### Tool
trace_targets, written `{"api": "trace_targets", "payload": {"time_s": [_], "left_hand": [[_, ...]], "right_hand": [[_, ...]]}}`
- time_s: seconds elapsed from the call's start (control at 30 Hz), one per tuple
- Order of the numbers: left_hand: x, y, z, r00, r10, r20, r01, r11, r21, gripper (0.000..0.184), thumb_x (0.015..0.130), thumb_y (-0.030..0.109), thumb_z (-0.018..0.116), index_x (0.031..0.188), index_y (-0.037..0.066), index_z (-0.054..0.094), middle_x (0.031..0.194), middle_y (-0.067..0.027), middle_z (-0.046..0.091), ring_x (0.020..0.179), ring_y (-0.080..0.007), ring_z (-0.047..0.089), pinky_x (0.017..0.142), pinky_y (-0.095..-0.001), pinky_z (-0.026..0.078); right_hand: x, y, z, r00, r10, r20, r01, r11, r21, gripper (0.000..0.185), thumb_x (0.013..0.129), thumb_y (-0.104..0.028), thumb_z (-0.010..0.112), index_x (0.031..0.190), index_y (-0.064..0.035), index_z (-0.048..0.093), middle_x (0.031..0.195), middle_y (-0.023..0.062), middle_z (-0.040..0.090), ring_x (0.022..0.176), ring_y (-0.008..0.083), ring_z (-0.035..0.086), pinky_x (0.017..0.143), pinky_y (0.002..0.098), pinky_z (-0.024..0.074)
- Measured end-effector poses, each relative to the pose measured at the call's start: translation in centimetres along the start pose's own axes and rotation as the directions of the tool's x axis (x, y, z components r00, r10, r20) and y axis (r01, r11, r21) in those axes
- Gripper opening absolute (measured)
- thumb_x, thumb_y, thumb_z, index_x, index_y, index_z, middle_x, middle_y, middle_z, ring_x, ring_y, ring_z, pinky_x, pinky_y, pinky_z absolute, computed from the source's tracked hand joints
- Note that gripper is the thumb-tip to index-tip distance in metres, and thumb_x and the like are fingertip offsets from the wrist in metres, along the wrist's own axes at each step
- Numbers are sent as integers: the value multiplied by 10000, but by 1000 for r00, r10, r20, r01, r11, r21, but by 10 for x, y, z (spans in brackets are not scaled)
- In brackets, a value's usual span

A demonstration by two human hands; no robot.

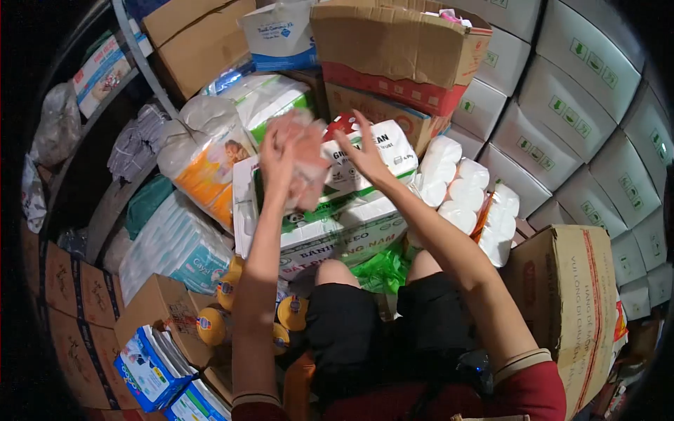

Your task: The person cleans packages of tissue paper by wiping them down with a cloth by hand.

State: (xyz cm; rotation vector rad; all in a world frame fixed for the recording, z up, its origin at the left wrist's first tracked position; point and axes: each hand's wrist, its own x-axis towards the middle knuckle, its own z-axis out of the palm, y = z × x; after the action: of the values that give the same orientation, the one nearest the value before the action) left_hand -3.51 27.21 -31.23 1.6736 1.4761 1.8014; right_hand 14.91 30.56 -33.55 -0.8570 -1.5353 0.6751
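Note:
A pinkish, see-through packet (306, 158), blurred by motion, is in my left hand (279, 151), over the packs in the middle. To its right my right hand (364, 153) is raised with fingers spread, holding nothing, in front of a white pack with black lettering (393, 144). A red item with white dots (340, 126) lies behind my hands. Beneath them, a green and white pack (337, 200) rests on a white carton with green and red print (344, 242).
White tissue rolls (460, 189) stand right of the centre. White cartons (583, 84) are stacked at the right, with a brown carton (572, 316) nearer. At the left are a wrapped tissue pack (175, 242), yellow-lidded jars (210, 325) and blue packs (151, 368).

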Motion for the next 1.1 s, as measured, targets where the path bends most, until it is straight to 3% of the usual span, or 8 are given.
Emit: {"api": "trace_targets", "payload": {"time_s": [0.07,0.23,0.33,0.4,0.5,0.6,1.0,1.1], "left_hand": [[-7,66,27,952,-101,288,220,881,-419,475,930,379,463,1303,88,425,1322,-132,441,1217,-233,416,1003,-310,322],[9,72,28,942,-102,319,191,946,-261,581,947,468,359,1377,79,317,1334,-187,418,1241,-280,394,978,-370,358],[22,-15,10,974,-57,221,5,973,230,604,914,505,368,1339,78,390,1328,-199,431,1255,-355,376,992,-498,323],[10,-40,3,905,-363,221,147,755,639,595,896,487,384,1306,59,436,1351,-195,402,1278,-409,314,1011,-607,217],[-19,-80,4,908,-374,187,85,603,793,618,885,482,387,1351,76,379,1412,-167,320,1330,-426,172,1025,-657,58],[-28,-72,9,886,-418,199,26,475,880,614,894,452,365,1406,120,289,1469,-125,227,1362,-387,95,1048,-630,7],[-32,-73,10,908,-383,171,40,484,874,628,888,478,363,1401,120,305,1477,-118,221,1372,-360,95,1073,-582,-19],[-32,-74,10,912,-378,159,53,494,868,628,881,472,383,1396,119,316,1472,-118,236,1371,-359,103,1070,-587,-20]], "right_hand": [[-6,-41,10,942,202,268,-331,693,641,735,821,-250,614,1393,-12,219,1287,162,438,1178,250,430,996,336,333],[4,-89,-49,999,-37,-12,39,966,255,535,710,-25,586,1229,10,460,1107,121,570,998,201,548,898,300,412],[16,-61,-73,995,59,83,-41,978,-203,599,681,-223,644,1233,-85,458,1180,220,521,1080,361,521,931,403,407],[9,-43,-56,969,154,191,-47,880,-473,659,693,-335,615,1292,-157,407,1278,279,416,1122,483,443,959,465,380],[-19,-26,-8,935,191,298,88,691,-718,635,758,-459,546,1343,-282,371,1420,263,241,1268,558,182,976,699,143],[-39,13,31,910,194,366,206,555,-806,474,812,-442,513,1257,-281,507,1443,206,243,1314,518,104,993,698,35],[39,101,3,972,-221,76,149,335,-930,287,838,-350,502,1071,-238,625,1282,100,468,1191,380,376,993,622,190],[44,94,-25,999,-42,30,44,393,-919,326,834,-360,497,1100,-216,617,1320,92,440,1206,385,361,968,656,205]]}}
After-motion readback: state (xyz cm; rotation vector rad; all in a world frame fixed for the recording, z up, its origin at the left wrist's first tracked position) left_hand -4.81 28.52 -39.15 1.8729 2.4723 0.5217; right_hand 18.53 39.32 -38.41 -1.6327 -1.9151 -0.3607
